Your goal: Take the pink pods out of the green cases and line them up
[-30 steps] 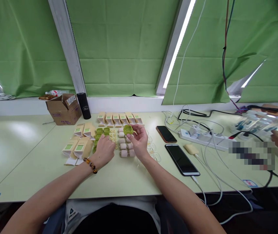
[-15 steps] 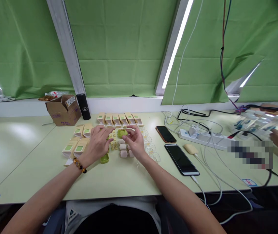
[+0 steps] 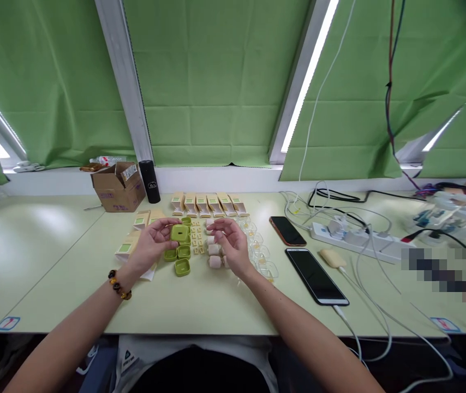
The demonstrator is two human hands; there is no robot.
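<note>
My left hand (image 3: 156,240) pinches a small green square case part (image 3: 180,233) with a dark slot in its middle, tilted up toward me above other pieces. Several green square cups (image 3: 182,267) lie below and beside it. My right hand (image 3: 233,245) has bent fingers held apart, over the pale pinkish blocks (image 3: 215,262) and partly hiding them. I see nothing clearly between its fingers. Between the hands lie rows of tiny yellow pieces (image 3: 197,237). Clear plastic covers (image 3: 262,252) are lined up just right of my right hand.
Small folded cartons (image 3: 202,206) stand in a row behind; more cartons (image 3: 124,249) are at the left. A brown box (image 3: 119,188) and black bottle (image 3: 150,182) stand farther back. Two phones (image 3: 317,277), a power strip (image 3: 359,240) and cables lie right. Another person's hand shows at the right edge.
Both hands were together at a green lobed piece. Now they are apart, with the green square case part in my left hand and my right hand over the blocks. The view has turned slightly left.
</note>
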